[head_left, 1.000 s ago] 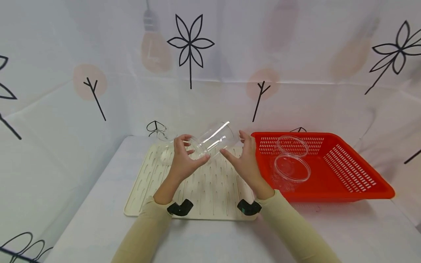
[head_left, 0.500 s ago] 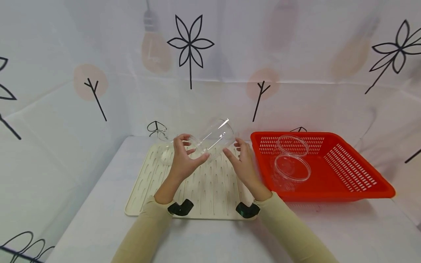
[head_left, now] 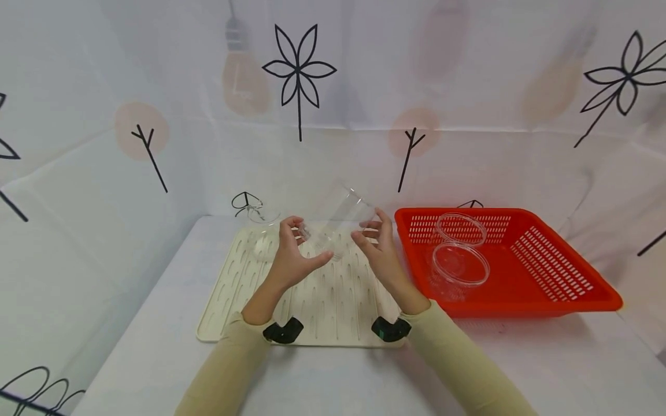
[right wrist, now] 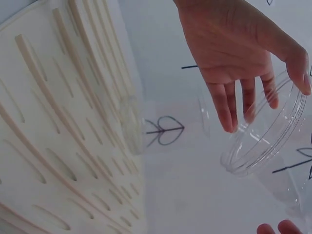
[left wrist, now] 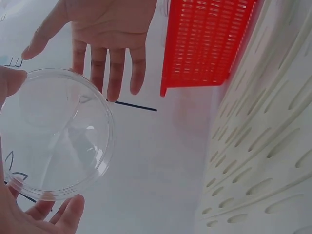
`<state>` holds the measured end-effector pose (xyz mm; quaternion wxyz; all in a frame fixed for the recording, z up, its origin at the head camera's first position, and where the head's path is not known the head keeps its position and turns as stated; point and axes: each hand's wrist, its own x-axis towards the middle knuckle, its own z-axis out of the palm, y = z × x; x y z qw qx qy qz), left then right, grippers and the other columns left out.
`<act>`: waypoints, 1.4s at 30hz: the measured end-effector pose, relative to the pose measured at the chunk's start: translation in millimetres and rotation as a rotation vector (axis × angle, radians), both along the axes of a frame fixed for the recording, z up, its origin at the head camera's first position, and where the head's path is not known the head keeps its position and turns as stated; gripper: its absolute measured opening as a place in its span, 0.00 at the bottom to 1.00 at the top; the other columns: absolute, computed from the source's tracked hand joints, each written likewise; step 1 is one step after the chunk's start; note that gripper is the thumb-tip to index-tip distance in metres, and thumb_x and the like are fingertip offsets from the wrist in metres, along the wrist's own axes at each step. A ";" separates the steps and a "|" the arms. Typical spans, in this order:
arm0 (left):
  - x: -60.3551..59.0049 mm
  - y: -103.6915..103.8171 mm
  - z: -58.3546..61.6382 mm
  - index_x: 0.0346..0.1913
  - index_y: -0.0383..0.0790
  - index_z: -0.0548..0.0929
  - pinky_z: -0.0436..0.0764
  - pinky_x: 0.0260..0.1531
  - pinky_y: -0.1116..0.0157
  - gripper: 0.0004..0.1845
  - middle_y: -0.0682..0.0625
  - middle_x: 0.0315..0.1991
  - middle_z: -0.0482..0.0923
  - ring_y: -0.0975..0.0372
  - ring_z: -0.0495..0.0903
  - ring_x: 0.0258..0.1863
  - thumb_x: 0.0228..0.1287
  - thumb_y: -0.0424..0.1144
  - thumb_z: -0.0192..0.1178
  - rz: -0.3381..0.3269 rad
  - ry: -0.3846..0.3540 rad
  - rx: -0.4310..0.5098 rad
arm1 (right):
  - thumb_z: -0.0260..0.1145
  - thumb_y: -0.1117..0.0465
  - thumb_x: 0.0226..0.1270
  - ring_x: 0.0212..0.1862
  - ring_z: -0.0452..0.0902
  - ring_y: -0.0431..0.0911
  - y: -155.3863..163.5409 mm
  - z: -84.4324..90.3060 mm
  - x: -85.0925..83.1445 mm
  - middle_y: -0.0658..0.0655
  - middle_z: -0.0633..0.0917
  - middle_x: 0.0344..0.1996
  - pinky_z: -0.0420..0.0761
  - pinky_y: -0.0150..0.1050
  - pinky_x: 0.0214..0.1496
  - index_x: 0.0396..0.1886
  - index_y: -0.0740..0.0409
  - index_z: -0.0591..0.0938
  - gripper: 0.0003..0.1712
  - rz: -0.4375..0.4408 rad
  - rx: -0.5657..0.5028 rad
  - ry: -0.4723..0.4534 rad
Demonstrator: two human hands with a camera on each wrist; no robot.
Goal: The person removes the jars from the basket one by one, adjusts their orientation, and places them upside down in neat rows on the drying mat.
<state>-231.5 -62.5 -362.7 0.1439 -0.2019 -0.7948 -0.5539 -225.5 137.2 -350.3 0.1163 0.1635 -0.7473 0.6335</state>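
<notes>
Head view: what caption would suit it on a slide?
Two hands tilt a clear plastic jar above a cream drying mat, beside a red basket.

No words, labels, brand names or numbers can be read anywhere. The backdrop cloth (head_left: pixel 468 86) bears only drawn flowers, twigs and light bulbs, with no lettering on them.

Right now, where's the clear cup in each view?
Head: clear cup at centre, tilted, between both hands above the drying mat.
Left wrist: left side, seen end-on.
Right wrist: right side, under the fingers.
Shared landmark: the drying mat.
</notes>
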 end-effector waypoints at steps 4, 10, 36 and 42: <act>-0.3 -1.3 -1.5 0.63 0.37 0.51 0.66 0.57 0.51 0.46 0.42 0.59 0.56 0.52 0.62 0.54 0.47 0.42 0.71 -0.017 -0.019 -0.015 | 0.62 0.58 0.64 0.56 0.64 0.54 -1.7 2.9 0.0 0.62 0.64 0.57 0.70 0.53 0.56 0.71 0.58 0.43 0.46 0.010 -0.022 0.010; 1.4 -2.7 -3.4 0.64 0.40 0.50 0.66 0.57 0.53 0.48 0.41 0.61 0.56 0.52 0.64 0.58 0.47 0.44 0.72 -0.017 -0.067 -0.064 | 0.64 0.64 0.62 0.56 0.67 0.54 -6.5 9.7 0.6 0.66 0.62 0.58 0.71 0.50 0.56 0.71 0.55 0.42 0.48 0.007 0.008 -0.005; 2.1 -21.0 -16.1 0.65 0.40 0.57 0.68 0.56 0.53 0.45 0.43 0.58 0.65 0.52 0.67 0.56 0.48 0.46 0.72 -0.046 -0.007 -0.160 | 0.72 0.56 0.54 0.54 0.68 0.53 -6.0 8.1 -6.5 0.59 0.64 0.56 0.75 0.45 0.53 0.71 0.49 0.46 0.53 -0.059 0.049 0.037; 7.1 -36.9 -24.5 0.65 0.41 0.58 0.69 0.54 0.51 0.45 0.45 0.55 0.67 0.51 0.68 0.54 0.46 0.46 0.73 0.008 -0.018 -0.192 | 0.72 0.57 0.55 0.55 0.67 0.57 -6.9 5.8 -10.2 0.58 0.65 0.56 0.75 0.45 0.52 0.71 0.48 0.47 0.52 -0.059 0.045 0.043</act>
